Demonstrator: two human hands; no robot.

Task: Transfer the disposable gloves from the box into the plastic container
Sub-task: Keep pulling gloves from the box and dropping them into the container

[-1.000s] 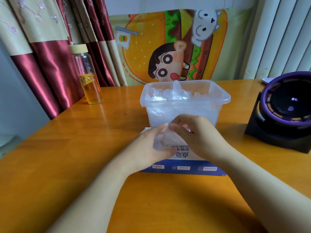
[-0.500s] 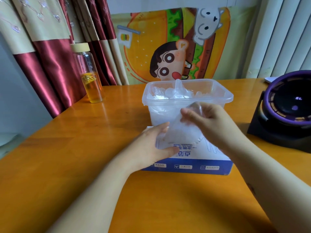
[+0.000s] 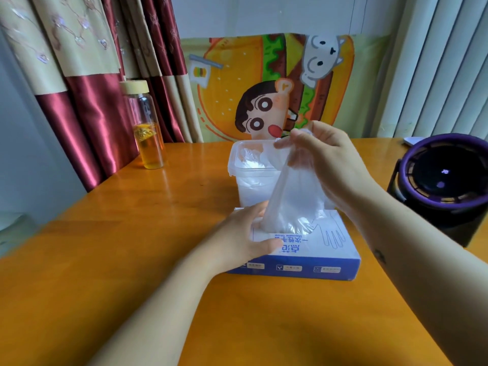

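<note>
Right grip (image 3: 327, 165) is pinching a glove (image 3: 293, 202), my left grip (image 3: 243, 241) flat, pressing the box (image 3: 335, 256). Yank hard and it may tear.

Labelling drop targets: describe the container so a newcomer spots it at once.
Find the orange table below the burger poster. Behind the blue box stands the container: a clear, lidless tub holding crumpled gloves, unlike the amber bottle left or the purple-rimmed device right.
</note>
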